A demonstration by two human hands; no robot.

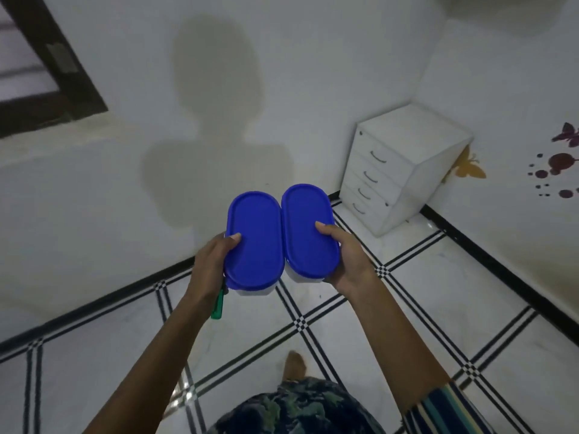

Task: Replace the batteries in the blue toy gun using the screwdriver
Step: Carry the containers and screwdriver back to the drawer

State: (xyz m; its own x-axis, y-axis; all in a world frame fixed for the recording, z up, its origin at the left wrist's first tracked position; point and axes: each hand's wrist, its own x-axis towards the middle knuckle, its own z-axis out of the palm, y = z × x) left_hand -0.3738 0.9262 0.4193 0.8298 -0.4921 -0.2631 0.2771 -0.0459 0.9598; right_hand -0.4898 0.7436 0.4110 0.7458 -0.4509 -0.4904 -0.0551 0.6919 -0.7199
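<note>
Starting at the fingers: our left hand [210, 264] is closed around the left blue-lidded container [254, 241], thumb laid on the lid near its 9 o'clock edge, and the same grip pins a green-handled tool, probably the screwdriver [218, 305], whose handle hangs toward 6 o'clock below the palm. Our right hand [347, 260] is closed on the right blue-lidded container [308, 230], thumb on the lid, fingers hidden beneath. The two containers touch side by side, long axes running roughly 12 to 6 o'clock, lids on and level. Both forearms reach forward from 6 o'clock, elbows low. The blue toy gun is not visible; whether it lies inside a container we cannot tell. Outward, a white drawer unit [398, 170] stands at 2 o'clock on the tiled floor [438, 292]. We judge the next move requires setting the containers down, since neither hand is free to lift a lid.
</note>
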